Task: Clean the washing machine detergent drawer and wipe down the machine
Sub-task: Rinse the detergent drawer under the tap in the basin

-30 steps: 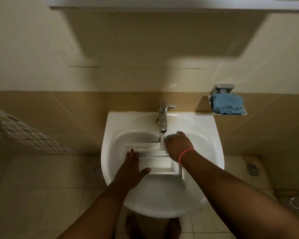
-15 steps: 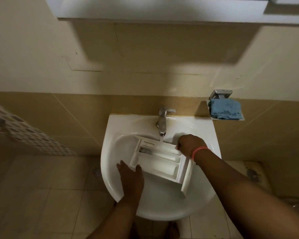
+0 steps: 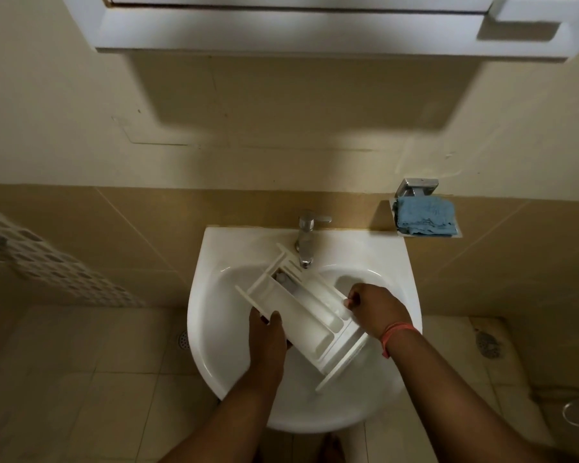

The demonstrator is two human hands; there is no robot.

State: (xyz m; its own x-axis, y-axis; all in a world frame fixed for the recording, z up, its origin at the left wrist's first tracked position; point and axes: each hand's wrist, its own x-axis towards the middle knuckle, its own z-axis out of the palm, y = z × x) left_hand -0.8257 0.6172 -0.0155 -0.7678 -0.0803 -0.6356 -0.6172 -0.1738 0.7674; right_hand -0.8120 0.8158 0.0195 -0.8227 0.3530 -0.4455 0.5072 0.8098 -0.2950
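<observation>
The detergent drawer [image 3: 306, 309] is gripped at its near-left edge by the left hand [image 3: 268, 339] and pinched along its right wall by the right hand [image 3: 375, 309]. It is held slanted inside the washbasin [image 3: 214, 295], its inner end raised beneath the tap [image 3: 305, 242], probably so that rinse water drains through the compartments. A folded blue cloth [image 3: 427, 221] is kept on a wall-mounted tray beyond the basin's far-right corner, probably for wiping.

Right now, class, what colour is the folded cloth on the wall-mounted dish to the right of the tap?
Blue. The cloth shows clearly in the head view, the only view.
</observation>
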